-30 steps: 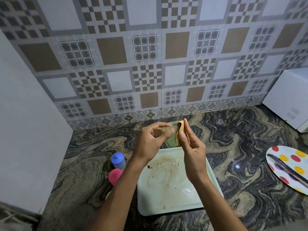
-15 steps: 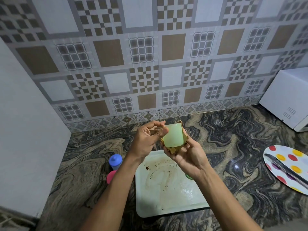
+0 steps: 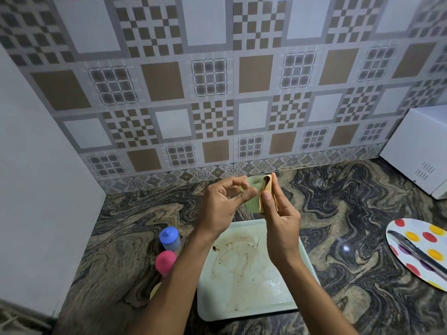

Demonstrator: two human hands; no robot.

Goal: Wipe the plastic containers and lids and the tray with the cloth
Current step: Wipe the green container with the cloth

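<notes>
We have the small pale green container (image 3: 251,200) up in the air between both hands, above the far edge of the tray (image 3: 242,308) and well off the tabletop (image 3: 350,213). Our left hand (image 3: 222,206) pinches it at the near rim, thumb and curled fingers closed on the plastic. Our right hand (image 3: 281,223) grips the tan cloth (image 3: 266,189), which is folded over the container's right edge, with the thumb pressing the fabric against the wall. Whether the cloth reaches the inside we cannot tell.

We judge the step in hand to be wiping this one container, early in the task. The next move probably calls for turning the container with the left hand while the right drags the cloth round the rim and wall. The left pinch must be firm enough that the light plastic does not slip or flex.

Below, the tray lies flat on the tabletop with brown smears and crumbs across its middle, so it is not yet wiped. Just left of it stand a blue-capped container (image 3: 169,238) and a pink-capped container (image 3: 165,262), one close behind the other. A yellowish piece shows under our left forearm, too hidden to name. Well apart on the right, a spotted plate (image 3: 435,229) carries a dark utensil (image 3: 418,252), and a white appliance (image 3: 420,148) sits by the tiled wall (image 3: 217,93).
</notes>
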